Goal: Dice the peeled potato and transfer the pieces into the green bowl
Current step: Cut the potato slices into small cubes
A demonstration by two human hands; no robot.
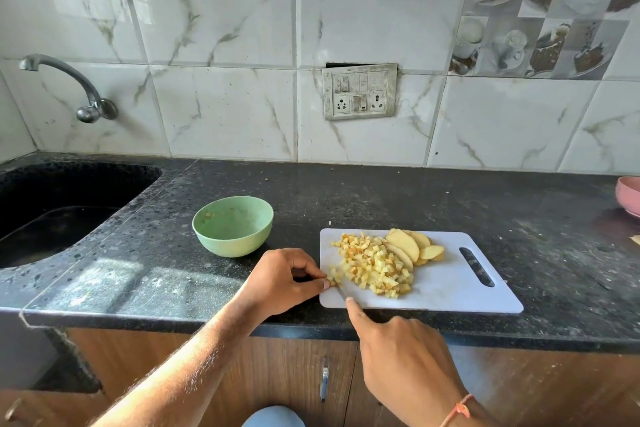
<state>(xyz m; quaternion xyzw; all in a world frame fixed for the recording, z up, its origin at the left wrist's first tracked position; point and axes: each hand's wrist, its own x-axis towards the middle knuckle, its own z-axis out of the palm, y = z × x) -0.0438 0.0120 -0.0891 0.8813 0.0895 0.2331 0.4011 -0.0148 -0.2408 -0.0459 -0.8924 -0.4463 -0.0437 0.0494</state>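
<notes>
Starting at the left, the green bowl stands on the counter, near the cutting board. Your left hand pinches potato pieces at the board's left edge. Diced potato and slices lie on it. Your right hand grips a knife, forefinger stretched along the blade.

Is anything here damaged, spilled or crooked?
Yes. The switch panel on the tiled wall sits tilted and grimy, with a dark gap above its top edge. A few potato crumbs lie on the countertop beyond the cutting board. Nothing else stands out.
</notes>
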